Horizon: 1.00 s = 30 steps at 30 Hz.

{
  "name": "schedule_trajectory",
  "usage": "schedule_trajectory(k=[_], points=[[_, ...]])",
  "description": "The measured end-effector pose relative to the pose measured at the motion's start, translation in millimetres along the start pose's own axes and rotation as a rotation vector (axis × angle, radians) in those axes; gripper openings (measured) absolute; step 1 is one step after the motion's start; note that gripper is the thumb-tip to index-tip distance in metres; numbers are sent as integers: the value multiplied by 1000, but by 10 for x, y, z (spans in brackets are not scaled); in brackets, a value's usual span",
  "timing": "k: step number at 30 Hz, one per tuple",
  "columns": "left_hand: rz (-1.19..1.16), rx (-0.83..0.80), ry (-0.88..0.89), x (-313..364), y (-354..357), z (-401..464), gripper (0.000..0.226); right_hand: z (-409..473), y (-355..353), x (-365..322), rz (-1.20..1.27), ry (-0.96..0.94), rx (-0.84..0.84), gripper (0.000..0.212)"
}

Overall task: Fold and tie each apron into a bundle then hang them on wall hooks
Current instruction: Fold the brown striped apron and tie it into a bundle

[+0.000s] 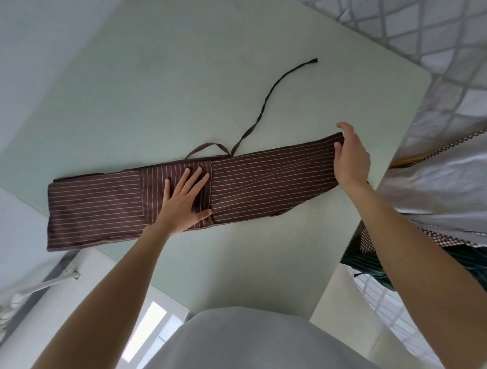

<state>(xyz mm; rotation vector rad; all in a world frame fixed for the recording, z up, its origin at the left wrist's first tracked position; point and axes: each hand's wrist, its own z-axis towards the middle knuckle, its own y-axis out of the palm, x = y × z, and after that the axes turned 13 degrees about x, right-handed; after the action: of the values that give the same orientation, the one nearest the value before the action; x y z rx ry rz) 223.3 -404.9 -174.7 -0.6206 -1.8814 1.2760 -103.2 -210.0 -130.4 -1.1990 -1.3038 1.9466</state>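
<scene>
I press my left hand (186, 203) flat, fingers spread, mid-frame on the folded striped apron (250, 181) lying across the worktop (150, 91), anchoring it while my right hand (350, 158) pinches its right end, probably to fold.

Both bare arms reach forward. The left hand (183, 204) lies flat, palm down, fingers (195, 178) spread. The right hand (351, 155) is turned edge-on, its fingers loosely curled, thumb raised.

Matt brown woven cloth apron (264, 183) with thin pale stripes under the left hand (182, 203), narrow dark cloth strap (264, 106) beyond it, smooth pale-green matt worktop (150, 91), quilted grey fabric bedding (424, 26) past the right hand (350, 155)
</scene>
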Motion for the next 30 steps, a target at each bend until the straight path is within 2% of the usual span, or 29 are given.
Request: schedule_trajectory(k=[4, 7, 9, 11, 15, 19, 22, 25, 28, 30], points=[[28, 64, -5, -22, 55, -44, 82, -67, 279, 145, -134, 13, -25, 31], [59, 124, -26, 67, 98, -71, 76, -232, 301, 108, -199, 11, 100, 38], [-7, 179, -75, 115, 97, -105, 70, -457, 286, -87, -125, -80, 177, 37], [-114, 240, -140, 129, 59, -170, 60, -763, 307, -371, 6, -202, 167, 30], [-220, 410, -297, -86, -1, -484, 45, -1317, 525, -1112, 239, -425, -54, 29], [-193, 534, -462, -430, -79, -856, 39, -1668, 781, -1792, 342, -677, -303, 35], [-174, 620, -719, -759, -141, -1085, 39, -1825, 977, -2132, 227, -825, -399, 43], [-215, 675, -1054, -1081, -237, -1248, 59, -1902, 1181, -2209, 5, -876, -462, 56], [-653, 737, -1381, -1329, -331, -1340, 79, -1936, 1289, -2077, -120, -925, -459, 60], [-954, 781, -1526, -1445, -352, -1417, 70, -1961, 1274, -1970, -139, -941, -468, 60]])
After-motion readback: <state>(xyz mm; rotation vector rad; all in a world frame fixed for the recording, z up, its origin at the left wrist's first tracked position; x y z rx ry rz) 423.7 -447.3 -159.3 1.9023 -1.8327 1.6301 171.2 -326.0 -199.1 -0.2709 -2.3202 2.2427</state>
